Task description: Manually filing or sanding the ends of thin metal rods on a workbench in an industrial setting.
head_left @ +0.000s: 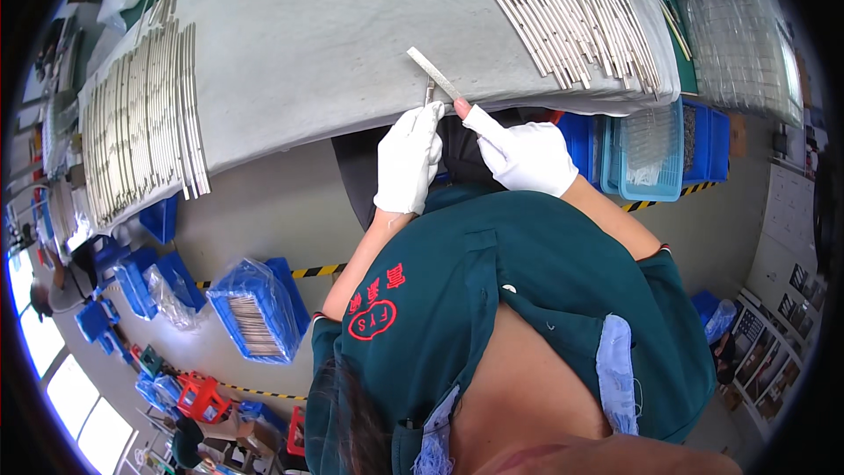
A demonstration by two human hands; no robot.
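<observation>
My left hand, in a white glove, is closed round a thin metal rod; only its short end shows above the fingers. My right hand, also gloved with a bare fingertip showing, grips a flat, pale grey strip that looks like a file. The strip slants up and left across the rod's end; whether they touch I cannot tell. Both hands are at the near edge of a table covered with a grey cloth.
Rows of slim metal rods lie at the table's left and at its far right. Blue bins stand below on the right. A plastic-lined blue crate is on the floor at left. Clear plastic trays are stacked at far right.
</observation>
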